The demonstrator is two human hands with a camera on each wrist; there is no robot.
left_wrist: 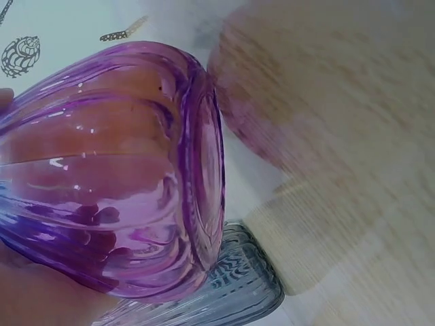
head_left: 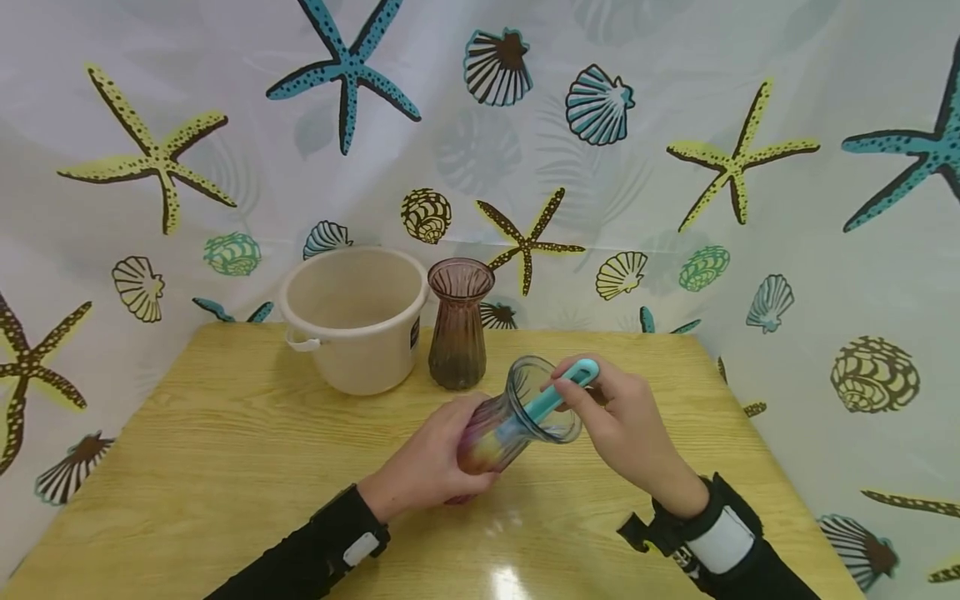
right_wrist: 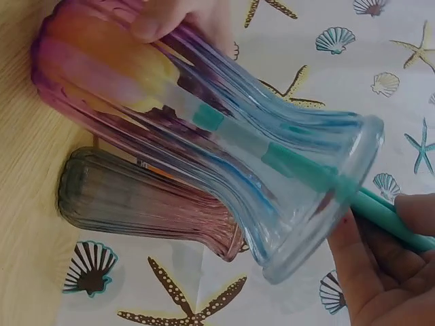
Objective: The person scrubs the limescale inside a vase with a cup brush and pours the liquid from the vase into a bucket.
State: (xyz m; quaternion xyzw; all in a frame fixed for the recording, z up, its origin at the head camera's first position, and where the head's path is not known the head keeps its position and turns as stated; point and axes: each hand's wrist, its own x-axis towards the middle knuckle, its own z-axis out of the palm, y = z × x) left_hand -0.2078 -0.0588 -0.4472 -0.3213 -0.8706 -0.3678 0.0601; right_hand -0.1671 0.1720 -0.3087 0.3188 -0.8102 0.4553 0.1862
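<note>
My left hand (head_left: pixel 435 458) grips the body of a ribbed glass vase (head_left: pixel 480 429), tilted with its flared mouth toward the right. The glass shades from pink-purple at the base to pale blue at the rim. My right hand (head_left: pixel 626 425) pinches the turquoise handle of a bottle brush (right_wrist: pixel 306 170), which passes through the mouth into the vase. Seen through the glass in the right wrist view, the brush's yellow-orange head (right_wrist: pixel 129 75) lies in the wide lower part. The left wrist view shows the vase's purple base (left_wrist: pixel 102 156) close up.
A cream plastic bucket (head_left: pixel 367 350) stands at the back left of the wooden table (head_left: pixel 225 467). Right beside it is an upright brown-grey ribbed glass vase (head_left: pixel 459 333). A white curtain (head_left: pixel 480 158) printed with starfish and shells hangs behind and around the table.
</note>
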